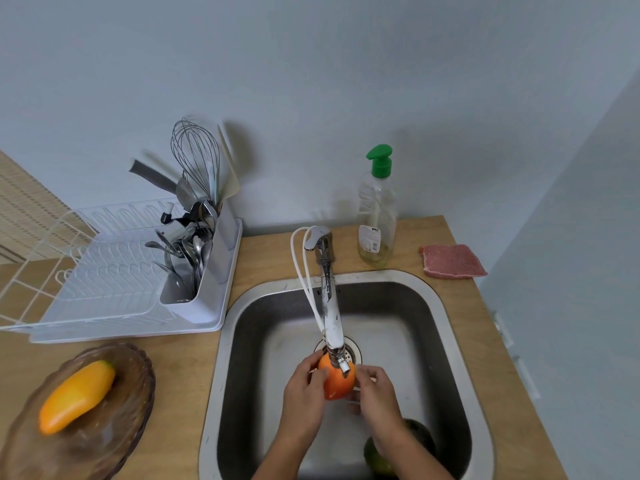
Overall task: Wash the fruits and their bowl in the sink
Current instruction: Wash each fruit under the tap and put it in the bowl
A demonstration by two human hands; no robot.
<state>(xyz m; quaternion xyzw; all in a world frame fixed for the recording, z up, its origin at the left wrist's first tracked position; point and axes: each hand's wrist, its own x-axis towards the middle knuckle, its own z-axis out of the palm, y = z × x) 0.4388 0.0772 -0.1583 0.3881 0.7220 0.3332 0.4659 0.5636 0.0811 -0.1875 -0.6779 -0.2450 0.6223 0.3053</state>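
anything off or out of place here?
Nothing spilled or damaged. Both hands, left and right, hold an orange fruit under the tap. Dark green fruit lies in the sink.

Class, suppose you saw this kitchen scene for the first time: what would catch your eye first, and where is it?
Probably the orange fruit, held by both the left hand and the right hand under the faucet in the sink. Next, the yellow-orange fruit in the brown glass bowl at left.
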